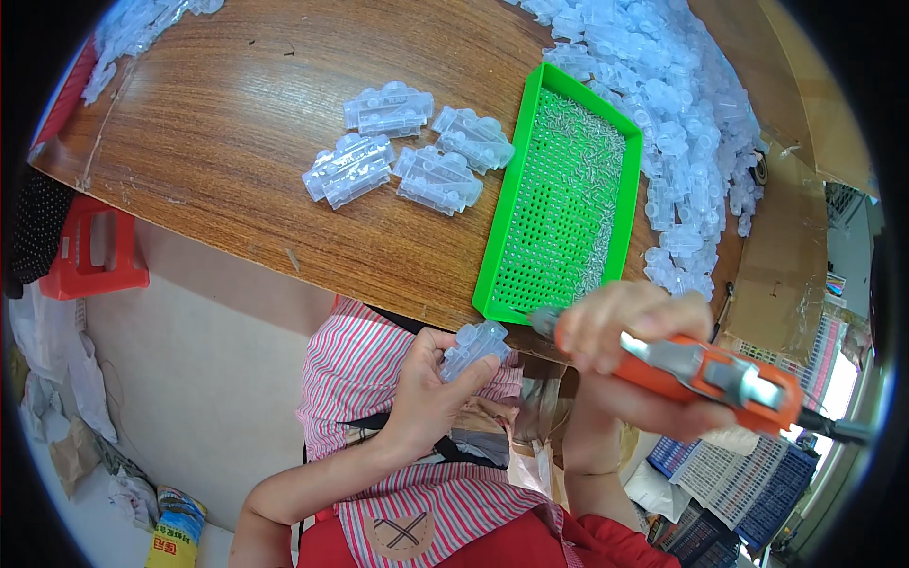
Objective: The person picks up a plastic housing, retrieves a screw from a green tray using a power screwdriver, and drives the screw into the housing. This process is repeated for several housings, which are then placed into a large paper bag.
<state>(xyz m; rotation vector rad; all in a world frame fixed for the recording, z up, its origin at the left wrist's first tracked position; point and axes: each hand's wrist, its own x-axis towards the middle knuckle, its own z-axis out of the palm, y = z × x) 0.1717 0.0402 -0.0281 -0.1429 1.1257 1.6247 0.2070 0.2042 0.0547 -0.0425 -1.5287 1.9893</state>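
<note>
Head view. The left hand (428, 390) is holding one clear part (473, 350) between thumb and fingers. The held part is sitting just beyond the near edge of the table (237, 142), in front of the striped apron (346, 360) and near the lower left corner of the tray (516, 189).

The right hand (644, 331) is gripping an orange driver (686, 367), with the fingers wrapped around its body. The driver is lying nearly level across the view, its tip pointing left toward the held part and standing apart from it. The tip is appearing over the near end of the tray; blur is hiding whether the two are touching. A black hose (833, 426) is extending from the driver's rear end to the right.

The green tray is resting on the table with its long sides running away from the person. Its floor is showing a grid of holes. Small screws (592, 142) are covering the far end and right side of that floor.

Four clear parts (437, 180) are lying in a loose group left of the tray; the rightmost is touching or just beside the tray wall. A large pile (682, 114) of similar parts is spreading along the tray's right side. A red stool (118, 251) is standing on the floor at the left.
</note>
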